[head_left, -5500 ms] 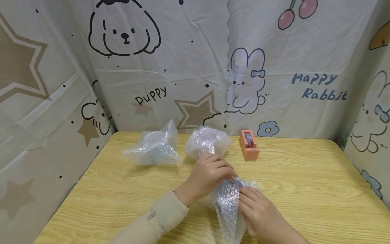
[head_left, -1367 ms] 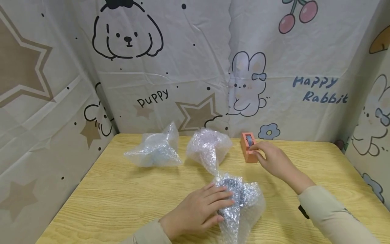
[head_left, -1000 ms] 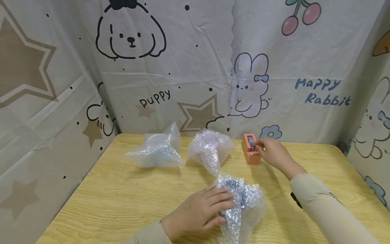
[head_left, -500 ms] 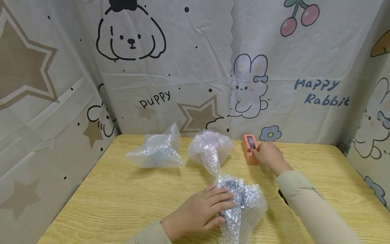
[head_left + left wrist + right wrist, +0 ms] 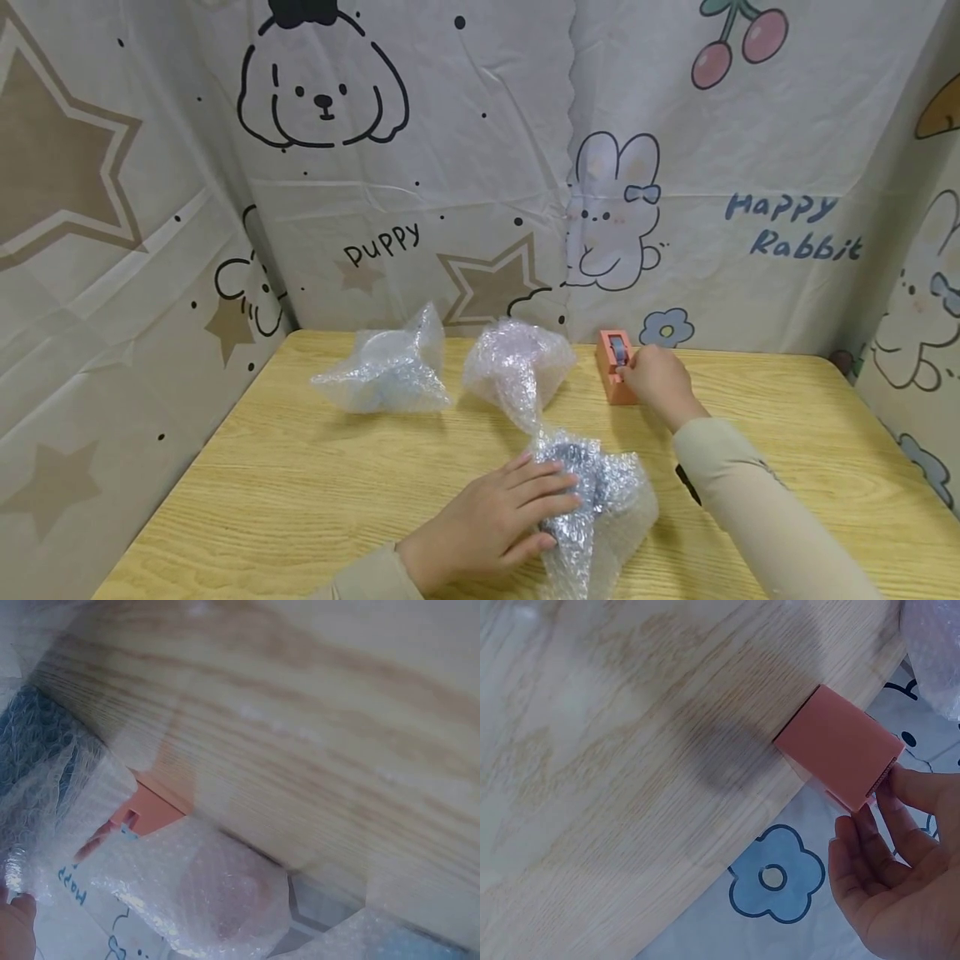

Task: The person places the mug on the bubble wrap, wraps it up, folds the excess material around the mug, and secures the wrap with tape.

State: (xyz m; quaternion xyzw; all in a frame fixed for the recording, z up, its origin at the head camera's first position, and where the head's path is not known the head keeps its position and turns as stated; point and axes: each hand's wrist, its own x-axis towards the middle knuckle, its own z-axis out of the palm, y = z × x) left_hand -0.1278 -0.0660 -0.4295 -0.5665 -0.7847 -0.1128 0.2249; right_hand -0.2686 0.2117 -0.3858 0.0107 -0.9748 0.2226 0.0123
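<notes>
In the head view a bubble-wrapped bundle point(image 5: 592, 500) with something dark blue inside lies on the near part of the table. My left hand point(image 5: 487, 512) rests flat on its left side, fingers spread straight across the wrap. Farther back stands an orange tape dispenser point(image 5: 621, 390) carrying a roll of clear tape point(image 5: 618, 348). At its cutter edge, thumb and index finger of my right hand point(image 5: 660, 383) pinch the end of the tape; the right wrist view shows this right hand point(image 5: 907, 862) with its other fingers loosely bent beside the dispenser point(image 5: 840, 746).
Two more bubble-wrapped bundles stand at the back of the wood-grain table point(image 5: 300, 483): a pale bluish bundle point(image 5: 382, 375) at left and a pinkish bundle point(image 5: 517, 358) left of the dispenser. A printed cloth point(image 5: 487, 150) hangs behind and along both sides.
Both hands worked on the near bundle at first. My right hand has since moved to the dispenser and settled at its cutter, while my left hand has flattened onto the wrap and stays there.
</notes>
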